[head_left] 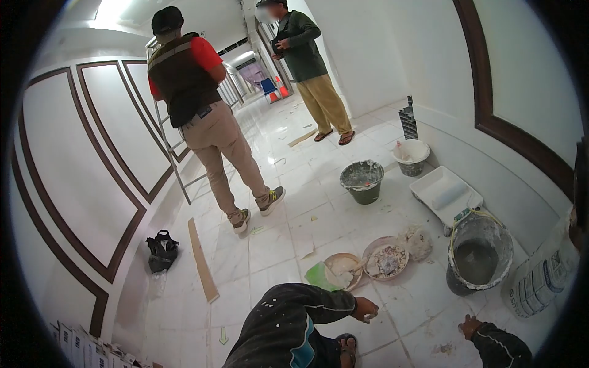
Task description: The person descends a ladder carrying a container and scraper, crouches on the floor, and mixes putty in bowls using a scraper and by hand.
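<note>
Our left hand (366, 310) hangs half-open, fingers loosely curled around nothing we can see, just short of the bowls (389, 278); our right hand (471, 328), fingers slightly bent and apart, looks bare too, near the bucket (457, 276) of grey mix. We judge that bowls and bucket stand before us for easy reach, while the tray (459, 197) sits by the wall (442, 80), perhaps to leave walking room.

We count: our 2 hands (366, 310), 3 open buckets (363, 195), 1 lettered wht container (534, 285), 2 shallow dishes (388, 279), 1 paint tray (464, 195), 1 blk bag (162, 251), 2 long cardbd strips (201, 260), 1 ladder (196, 181), 2 ppl standing (184, 86); cones (284, 91), min. 2, exact no. unclear to us.
</note>
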Motion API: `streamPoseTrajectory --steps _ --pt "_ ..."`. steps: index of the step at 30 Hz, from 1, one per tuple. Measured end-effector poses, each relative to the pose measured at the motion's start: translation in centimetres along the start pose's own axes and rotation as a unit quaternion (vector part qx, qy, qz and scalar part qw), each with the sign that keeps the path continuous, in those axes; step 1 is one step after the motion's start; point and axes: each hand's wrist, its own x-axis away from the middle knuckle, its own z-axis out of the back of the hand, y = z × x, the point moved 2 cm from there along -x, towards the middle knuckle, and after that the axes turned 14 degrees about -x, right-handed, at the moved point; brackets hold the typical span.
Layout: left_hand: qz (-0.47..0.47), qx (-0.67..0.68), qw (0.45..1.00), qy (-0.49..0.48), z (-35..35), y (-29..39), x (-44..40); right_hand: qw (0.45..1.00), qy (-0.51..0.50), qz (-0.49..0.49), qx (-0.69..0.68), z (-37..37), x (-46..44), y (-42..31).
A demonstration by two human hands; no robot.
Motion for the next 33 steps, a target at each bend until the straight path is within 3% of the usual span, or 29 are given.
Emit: streamPoseTrajectory --steps 17,19,33 --pt "0.01 0.01 1.0 -0.004 0.7 0.0 0.1 0.999 -0.033 -0.011 -0.007 1.1 0.6 -0.6" --pt "0.014 0.018 1.0 -0.001 0.4 -0.1 0.1 0.994 -0.086 -0.047 -0.046 2.4 1.5 -1.7" --pt "0.022 0.003 1.0 -0.014 0.5 0.2 -0.2 0.996 -0.083 -0.021 -0.023 2.5 1.7 -1.8"
